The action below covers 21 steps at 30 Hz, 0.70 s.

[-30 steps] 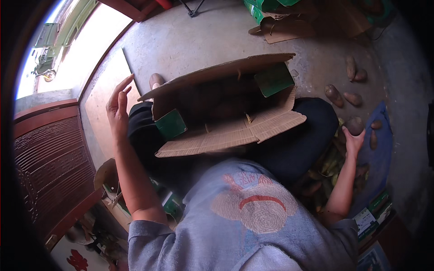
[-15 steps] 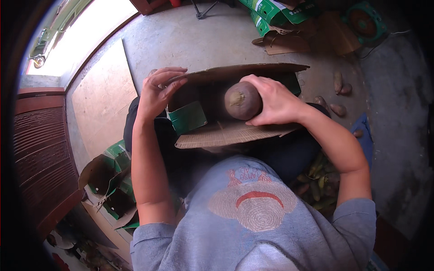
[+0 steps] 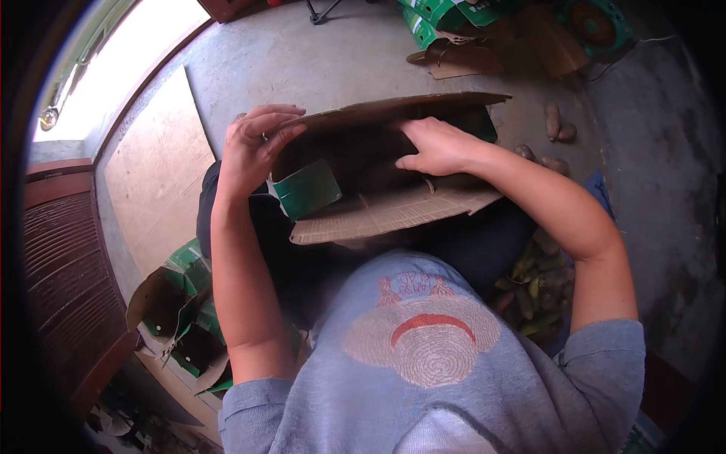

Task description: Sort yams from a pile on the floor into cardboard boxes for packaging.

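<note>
The open cardboard box (image 3: 393,217), brown with green on its end flaps, rests across my lap. My left hand (image 3: 253,147) wears a ring and is closed on the box's upper left edge, thumb inside. Over the dark opening, my right hand (image 3: 439,145) reaches in from the right. Its thumb and fingers are apart, with nothing plainly visible between them; the fingertips fade into shadow. The large round brownish-purple root vegetable seen earlier cannot be made out in the dark interior. A green flap (image 3: 307,188) stands inside the left end.
Long tubers (image 3: 554,121) lie on the floor at the right, with a heap of greenish and brown produce (image 3: 535,291) beside my leg. Green cartons stand at the lower left (image 3: 185,303) and at the back (image 3: 454,23). A wooden board (image 3: 159,163) lies at the left.
My right hand has gone down into the box from above the opening, and the root vegetable it held is out of sight. My left hand keeps its hold on the edge.
</note>
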### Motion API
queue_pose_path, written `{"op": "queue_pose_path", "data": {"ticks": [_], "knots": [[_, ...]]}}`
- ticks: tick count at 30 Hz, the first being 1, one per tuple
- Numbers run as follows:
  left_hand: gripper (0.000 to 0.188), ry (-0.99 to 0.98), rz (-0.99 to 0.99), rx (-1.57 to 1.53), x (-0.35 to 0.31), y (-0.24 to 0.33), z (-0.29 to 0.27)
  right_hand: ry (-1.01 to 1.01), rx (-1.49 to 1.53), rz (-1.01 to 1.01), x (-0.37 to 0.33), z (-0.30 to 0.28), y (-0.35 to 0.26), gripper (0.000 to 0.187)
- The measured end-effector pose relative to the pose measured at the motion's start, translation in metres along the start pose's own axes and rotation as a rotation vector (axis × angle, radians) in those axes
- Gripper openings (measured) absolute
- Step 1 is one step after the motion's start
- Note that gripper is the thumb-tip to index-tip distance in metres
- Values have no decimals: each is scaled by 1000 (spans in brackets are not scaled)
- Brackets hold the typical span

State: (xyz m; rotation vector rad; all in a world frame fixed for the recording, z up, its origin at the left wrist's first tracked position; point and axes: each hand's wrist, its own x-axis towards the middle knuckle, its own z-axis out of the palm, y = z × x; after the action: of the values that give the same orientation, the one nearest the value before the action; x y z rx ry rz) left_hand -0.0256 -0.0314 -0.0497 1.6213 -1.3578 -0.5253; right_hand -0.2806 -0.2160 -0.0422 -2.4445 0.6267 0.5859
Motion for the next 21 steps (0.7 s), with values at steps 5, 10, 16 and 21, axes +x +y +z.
{"op": "queue_pose_path", "data": {"ticks": [5,10,16,21], "knots": [[16,4,-99,6,-6,0,4,413,544,-174,-73,-56,-15,43],[28,-41,-87,-52,-12,-5,4,1083,913,-194,-135,-70,54,30],[58,213,-34,-271,-8,-17,3,1355,1344,77,-205,-34,171,27],[63,302,-154,-220,-8,-14,0,1393,1507,214,-228,0,205,23]]}}
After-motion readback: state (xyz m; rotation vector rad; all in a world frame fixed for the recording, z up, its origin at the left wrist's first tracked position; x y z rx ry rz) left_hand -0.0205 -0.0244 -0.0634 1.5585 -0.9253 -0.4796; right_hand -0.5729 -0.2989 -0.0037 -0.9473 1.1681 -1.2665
